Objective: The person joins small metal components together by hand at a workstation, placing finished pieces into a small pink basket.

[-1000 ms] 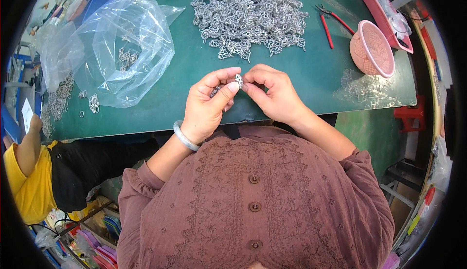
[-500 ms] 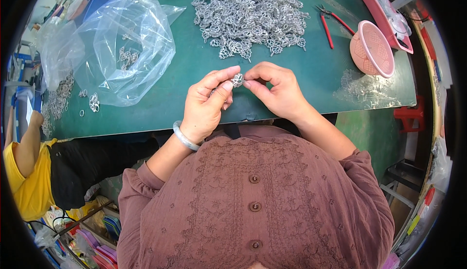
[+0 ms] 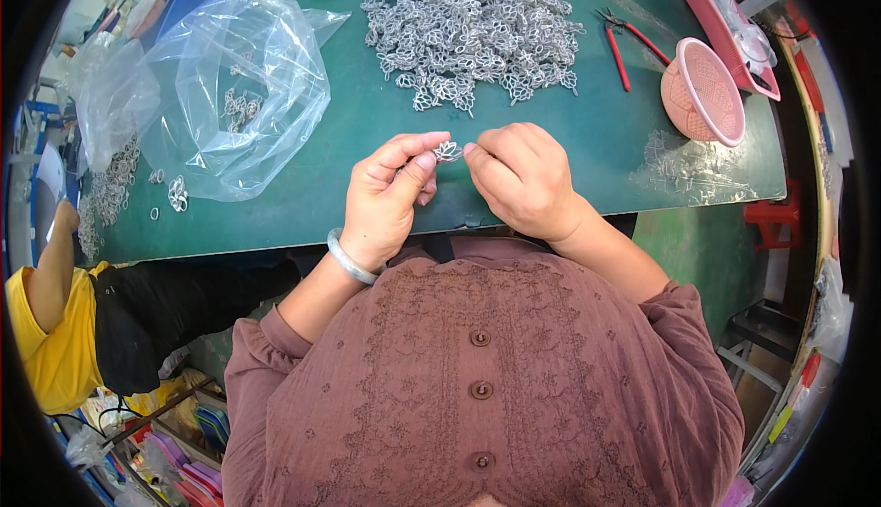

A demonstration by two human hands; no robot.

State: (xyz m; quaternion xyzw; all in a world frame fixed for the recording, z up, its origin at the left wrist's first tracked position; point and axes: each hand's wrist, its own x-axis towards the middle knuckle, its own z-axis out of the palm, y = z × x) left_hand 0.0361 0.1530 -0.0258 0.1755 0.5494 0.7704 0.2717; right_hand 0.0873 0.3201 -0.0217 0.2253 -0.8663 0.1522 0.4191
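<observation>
Between the thumb and fingers of my left hand is a small silver lotus-shaped metal charm, its openwork petals showing. My right hand is closed in a pinch at the charm's right edge, back of the hand up; whatever its fingertips grip is hidden. Both hands are above the near part of the green table. Beyond them lies a large heap of similar silver openwork pieces.
Left of my hands lies a clear plastic bag, with loose metal rings near it. Red-handled pliers, a pink basket and a pink tray lie to the right. Another person's yellow sleeve shows at far left.
My right hand has rolled over, its fingers curling in so that its back now faces up. The charm has tilted and shows its petals more from the side. My left hand keeps its hold.
</observation>
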